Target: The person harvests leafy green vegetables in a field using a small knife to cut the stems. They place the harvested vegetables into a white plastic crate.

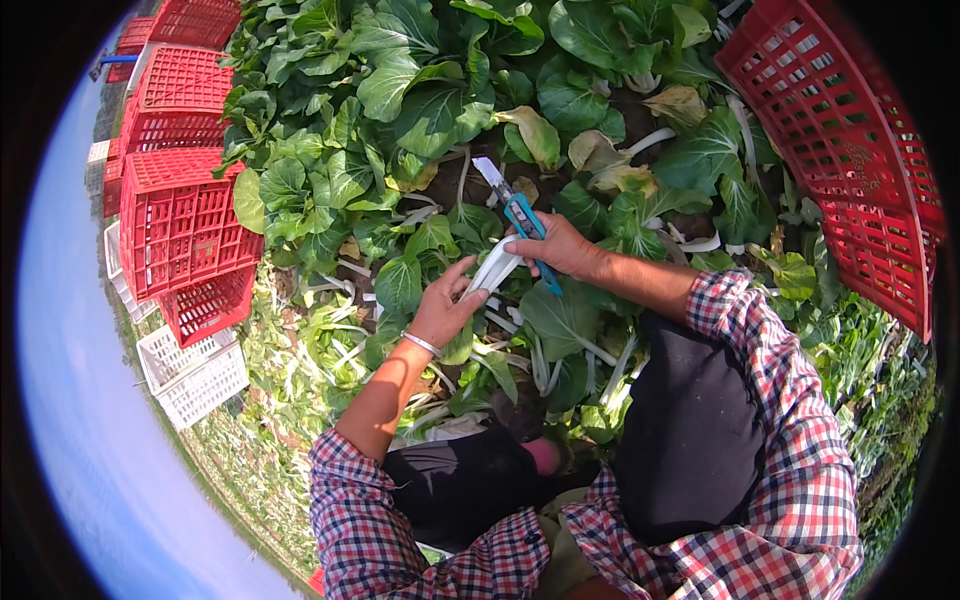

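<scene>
My left hand [444, 306] grips the lower end of a pale bok choy stalk bundle [492, 267], which lies slantwise between my two hands. A teal utility knife [526, 217] is held in my right hand [561, 247], its broad blade [489, 172] out and pointing up and left. The right thumb also presses on the top of the white stalks. Beneath both hands lie loose green leaves [559, 319] and cut white stalks on the soil. Further out, leafy bok choy plants [442, 112] stand close together.
A red plastic crate [840, 150] stands tilted at the right. More red crates [191, 225] are stacked at the left, with a white crate [193, 375] beside them. Trimmed leaves [315, 360] litter the ground. My bent knee [694, 427] is close below my right forearm.
</scene>
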### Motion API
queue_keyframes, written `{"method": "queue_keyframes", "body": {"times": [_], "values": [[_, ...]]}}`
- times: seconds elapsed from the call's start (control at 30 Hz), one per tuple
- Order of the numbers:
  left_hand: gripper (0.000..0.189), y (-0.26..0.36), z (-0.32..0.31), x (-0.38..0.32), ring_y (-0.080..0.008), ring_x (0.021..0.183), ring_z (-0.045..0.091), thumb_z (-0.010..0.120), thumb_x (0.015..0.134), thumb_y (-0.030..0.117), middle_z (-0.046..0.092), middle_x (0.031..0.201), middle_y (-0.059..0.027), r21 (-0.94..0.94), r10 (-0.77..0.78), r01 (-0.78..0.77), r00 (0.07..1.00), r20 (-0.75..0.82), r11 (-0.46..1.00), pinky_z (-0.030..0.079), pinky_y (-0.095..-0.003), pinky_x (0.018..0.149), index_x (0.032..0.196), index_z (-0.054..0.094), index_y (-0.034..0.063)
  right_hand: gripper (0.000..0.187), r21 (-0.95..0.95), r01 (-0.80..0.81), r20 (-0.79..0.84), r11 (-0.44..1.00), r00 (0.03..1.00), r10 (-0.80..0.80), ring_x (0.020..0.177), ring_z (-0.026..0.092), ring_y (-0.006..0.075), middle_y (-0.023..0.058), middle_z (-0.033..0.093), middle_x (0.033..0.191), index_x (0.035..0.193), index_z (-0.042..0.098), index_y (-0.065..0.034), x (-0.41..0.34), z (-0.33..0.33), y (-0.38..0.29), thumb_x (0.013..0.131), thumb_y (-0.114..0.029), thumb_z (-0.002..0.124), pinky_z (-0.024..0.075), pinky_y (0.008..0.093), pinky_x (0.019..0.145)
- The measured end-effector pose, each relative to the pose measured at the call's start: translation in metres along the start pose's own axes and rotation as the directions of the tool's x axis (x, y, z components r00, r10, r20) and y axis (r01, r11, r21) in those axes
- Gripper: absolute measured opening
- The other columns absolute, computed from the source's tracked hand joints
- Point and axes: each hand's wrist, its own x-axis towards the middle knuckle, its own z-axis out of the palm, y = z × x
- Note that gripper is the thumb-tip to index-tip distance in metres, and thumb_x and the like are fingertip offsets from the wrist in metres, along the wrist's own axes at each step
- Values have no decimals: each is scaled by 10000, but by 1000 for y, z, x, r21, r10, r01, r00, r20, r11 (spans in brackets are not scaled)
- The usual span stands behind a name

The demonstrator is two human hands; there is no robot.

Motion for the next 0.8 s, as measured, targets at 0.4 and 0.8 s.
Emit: {"method": "queue_keyframes", "body": {"times": [0.4,0.8], "values": [[253,36,-20,49,-449,783,550,664,709,123,572,832,-245,562,141,-94,989,-41,822,452,-448,660,859,501,0,248,-104,10,-218,994,976,-33,470,534,108,51,581,649,888,520,13,16,-14,-3,871,-224,593,459,266,423],[331,102,-21,104,-389,704,582,660,684,22,579,824,-191,670,729,-523,683,-40,527,483,-399,605,978,507,5,217,-274,-18,-167,962,986,-29,502,544,103,59,581,666,930,471,1,-22,-49,-62,899,-202,539,474,249,436]]}}
